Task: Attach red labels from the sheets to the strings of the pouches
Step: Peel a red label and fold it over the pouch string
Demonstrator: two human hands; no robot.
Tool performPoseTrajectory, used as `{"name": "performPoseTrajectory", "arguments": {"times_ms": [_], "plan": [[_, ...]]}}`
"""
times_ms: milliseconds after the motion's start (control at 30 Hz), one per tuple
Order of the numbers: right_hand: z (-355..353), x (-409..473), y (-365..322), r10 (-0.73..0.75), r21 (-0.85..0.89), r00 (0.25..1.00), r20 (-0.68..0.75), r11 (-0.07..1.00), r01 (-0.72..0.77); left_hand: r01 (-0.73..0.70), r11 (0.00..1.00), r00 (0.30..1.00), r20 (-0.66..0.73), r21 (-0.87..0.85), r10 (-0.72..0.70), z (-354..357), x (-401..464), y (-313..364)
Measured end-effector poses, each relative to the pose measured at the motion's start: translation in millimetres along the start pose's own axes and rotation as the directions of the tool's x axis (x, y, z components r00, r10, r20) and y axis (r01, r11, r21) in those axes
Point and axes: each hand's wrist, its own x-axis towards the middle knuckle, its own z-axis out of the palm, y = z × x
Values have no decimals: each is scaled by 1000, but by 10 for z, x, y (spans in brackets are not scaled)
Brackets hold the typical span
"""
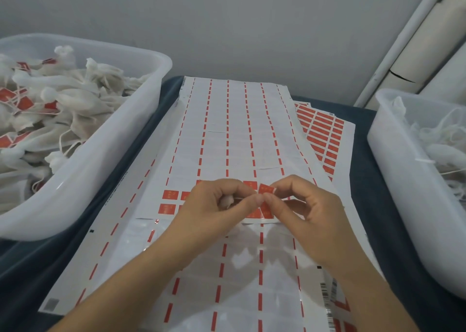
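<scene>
My left hand point(216, 203) curls round a small white pouch point(227, 201) and pinches its string just over the label sheet point(227, 135). My right hand point(300, 205) pinches a red label point(266, 189) between thumb and forefinger, right against the left fingertips. The two hands meet above the last rows of red labels point(169, 201) left on the mostly peeled top sheet. Whether the label touches the string is hidden by the fingers.
A clear bin point(141, 119) at the left holds several white pouches with red labels on them. Another clear bin point(403, 170) at the right holds white pouches with loose strings. A fuller red label sheet point(325, 132) sticks out from under the top sheet. A dark cloth point(393, 230) covers the table.
</scene>
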Motion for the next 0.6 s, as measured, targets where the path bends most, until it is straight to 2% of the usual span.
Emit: {"name": "performPoseTrajectory", "arguments": {"times_ms": [133,200,333,500,600], "plan": [[-24,-4,-31,4,35,999,-37,999,-3,-39,999,999,-1,22,39,-7,3,-11],[-33,-2,-38,33,90,997,-76,996,-27,-33,998,999,-9,-54,32,-24,-5,10],[-102,46,-35,196,242,973,-125,957,-161,48,974,998,-19,-223,-54,-65,-8,21],[-117,38,-81,228,369,971,76,898,-240,58,965,997,-28,-256,-67,-45,0,21],[-81,30,-73,212,366,974,78,903,-226,43,969,998,-32,-244,-52,-36,-6,19]]}}
